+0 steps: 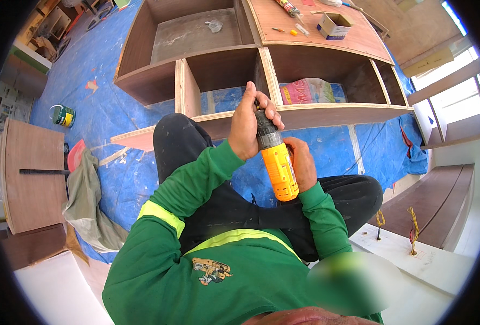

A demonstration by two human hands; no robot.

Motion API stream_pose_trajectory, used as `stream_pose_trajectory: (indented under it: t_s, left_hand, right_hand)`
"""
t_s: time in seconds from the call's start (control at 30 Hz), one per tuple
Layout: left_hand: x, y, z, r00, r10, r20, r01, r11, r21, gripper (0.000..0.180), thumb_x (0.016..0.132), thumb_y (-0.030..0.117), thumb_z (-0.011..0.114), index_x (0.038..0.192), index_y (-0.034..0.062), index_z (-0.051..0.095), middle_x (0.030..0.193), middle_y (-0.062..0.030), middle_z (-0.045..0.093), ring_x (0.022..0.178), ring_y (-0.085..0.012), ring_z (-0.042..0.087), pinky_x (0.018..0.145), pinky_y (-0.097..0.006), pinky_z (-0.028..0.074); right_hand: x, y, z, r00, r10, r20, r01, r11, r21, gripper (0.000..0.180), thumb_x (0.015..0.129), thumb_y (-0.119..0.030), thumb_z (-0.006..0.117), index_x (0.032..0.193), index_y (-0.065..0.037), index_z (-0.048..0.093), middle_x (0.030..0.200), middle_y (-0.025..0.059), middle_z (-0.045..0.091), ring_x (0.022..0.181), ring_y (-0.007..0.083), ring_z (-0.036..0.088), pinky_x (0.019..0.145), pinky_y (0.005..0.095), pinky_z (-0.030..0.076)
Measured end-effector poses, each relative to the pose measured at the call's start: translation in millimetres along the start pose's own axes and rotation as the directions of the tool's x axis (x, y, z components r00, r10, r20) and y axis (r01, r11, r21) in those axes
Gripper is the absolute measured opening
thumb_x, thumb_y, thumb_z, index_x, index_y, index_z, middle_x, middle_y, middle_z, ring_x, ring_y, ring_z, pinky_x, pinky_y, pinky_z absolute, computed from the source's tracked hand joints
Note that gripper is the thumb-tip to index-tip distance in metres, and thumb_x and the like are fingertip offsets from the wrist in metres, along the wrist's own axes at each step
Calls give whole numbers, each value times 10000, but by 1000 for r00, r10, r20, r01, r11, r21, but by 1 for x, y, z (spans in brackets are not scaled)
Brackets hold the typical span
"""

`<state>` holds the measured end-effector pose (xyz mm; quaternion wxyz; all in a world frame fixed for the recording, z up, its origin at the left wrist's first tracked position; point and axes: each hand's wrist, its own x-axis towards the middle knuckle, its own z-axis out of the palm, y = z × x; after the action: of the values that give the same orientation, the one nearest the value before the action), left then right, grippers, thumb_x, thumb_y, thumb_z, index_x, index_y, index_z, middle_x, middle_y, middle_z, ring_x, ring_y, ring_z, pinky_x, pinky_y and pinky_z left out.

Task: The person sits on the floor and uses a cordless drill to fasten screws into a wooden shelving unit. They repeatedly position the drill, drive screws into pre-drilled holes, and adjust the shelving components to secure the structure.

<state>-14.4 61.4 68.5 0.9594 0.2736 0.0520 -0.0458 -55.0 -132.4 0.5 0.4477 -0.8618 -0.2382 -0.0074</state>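
A yellow and black power drill [279, 169] is held in front of my body, its chuck facing away from me. My right hand [303, 165] grips it from the right side; the drill's body hides most of the handle. At the front end, my left hand [245, 124] curls its fingers around the black chuck [266, 127], thumb pointing up. Whether a bit sits in the chuck cannot be made out clearly. Just beyond both hands lies an open plywood cabinet frame [326, 115] with several compartments.
On the cabinet's top panel [305, 40] lie a small box [334, 26], a sealant tube [287, 7] and small bits. Blue tarpaulin [121, 116] covers the floor. At left are a green bucket [63, 116], a cloth [85, 189] and a wooden panel [34, 179]. Wires [413, 233] stick up at right.
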Motion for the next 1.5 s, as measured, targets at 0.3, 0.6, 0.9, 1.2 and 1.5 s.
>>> stream_pose_trajectory:
  t_s: [0.3,0.6,0.9,1.2,1.5]
  left_hand:
    - [-2,0,-4,1000,15,18,-14,999,-32,506,1115,595,435,862,158,479,668,9,495,638,-169,601,673,-386,579]
    - [-3,-5,-9,1000,14,-22,-14,1000,-19,505,1113,595,445,860,159,481,660,11,485,617,-168,570,665,-388,551]
    - [4,-4,-15,999,33,-6,-33,992,-125,482,1122,561,455,857,160,494,666,16,497,621,-155,570,656,-384,557]
    - [1,0,-9,999,30,19,-27,991,-134,453,1120,542,484,845,182,503,666,45,490,623,-124,555,667,-358,539]
    - [-1,-4,-8,998,35,53,-28,992,-123,525,1112,614,423,871,150,476,654,-2,496,605,-178,578,637,-394,561]
  right_hand:
    - [6,-16,-8,952,-293,-90,287,955,-78,365,896,-77,735,1240,-39,617,1109,145,683,1026,368,643,919,454,467]
    - [9,-32,-13,982,-188,12,187,972,-141,336,890,-59,713,1211,-60,614,1097,129,640,981,353,622,851,433,446]
    - [6,-13,2,935,-220,-278,273,947,171,479,807,90,782,1196,-39,535,1310,202,619,1123,363,649,916,417,568]
    - [4,-24,-11,892,-398,-215,370,916,-157,334,824,37,775,1083,-34,576,1240,165,685,1041,347,667,904,434,534]
    - [7,-21,-5,995,-68,-77,66,997,-31,293,867,-38,750,1134,-43,630,1109,116,703,1007,321,669,913,445,478]
